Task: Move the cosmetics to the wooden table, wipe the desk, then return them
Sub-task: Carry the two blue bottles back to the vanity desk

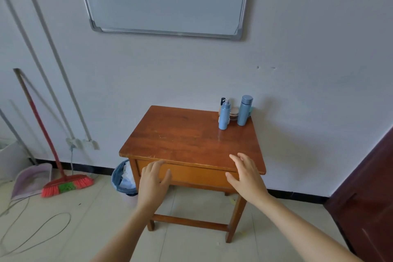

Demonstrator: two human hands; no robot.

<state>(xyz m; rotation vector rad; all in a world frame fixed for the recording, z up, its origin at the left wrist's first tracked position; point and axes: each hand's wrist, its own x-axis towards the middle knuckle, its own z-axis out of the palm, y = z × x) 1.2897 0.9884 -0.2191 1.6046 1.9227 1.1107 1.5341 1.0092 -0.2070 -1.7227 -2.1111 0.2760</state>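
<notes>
Head view: wooden desk (191, 140) at centre frame, against wall. Cosmetics clustered at its far right corner: pump bottle (224, 116), small jar (234, 114) between, tall blue bottle (244, 110). All upright, close together by wall, likely parked tight to keep rest of top free.

Left hand (154, 181) empty, fingers loosely bent, before drawer front. Right hand (246, 174) empty, fingers spread, over near desk edge. Both well short of bottles, probably reaching to collect them.

Bin (123, 178) beside desk leg. Broom (63, 185) leans on wall, left of frame.
</notes>
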